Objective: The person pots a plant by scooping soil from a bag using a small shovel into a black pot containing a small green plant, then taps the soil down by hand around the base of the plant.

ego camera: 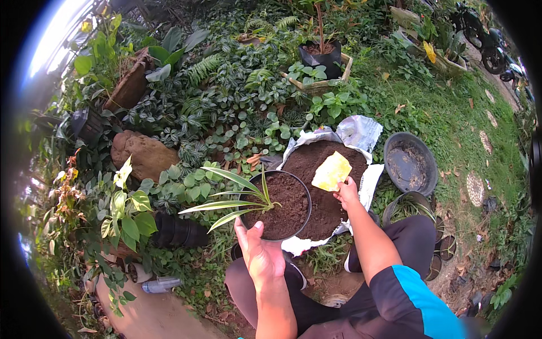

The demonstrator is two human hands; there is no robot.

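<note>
My left hand (262, 250) grips the near rim of a round dark plastic pot (308, 218), its thumb over the edge. Dark soil (288, 199) fills much of the pot, and a small spider plant (241, 203) with pale-edged leaves leans out to the left. In my right hand (348, 193) is a flat yellow piece (332, 170), whose material I cannot make out. It is over an opened white sack (372, 182) holding loose dark soil (311, 152). The pot overlaps the sack's left side in this view.
A wide black basin (410, 163) lies right of the sack, with a pot of leafy cuttings (408, 207) below it. Stacked black pots (180, 231) and a clear plastic bottle (161, 284) are at left. A brown rock (144, 154) sits among dense plants. Grass (457, 127) stretches right.
</note>
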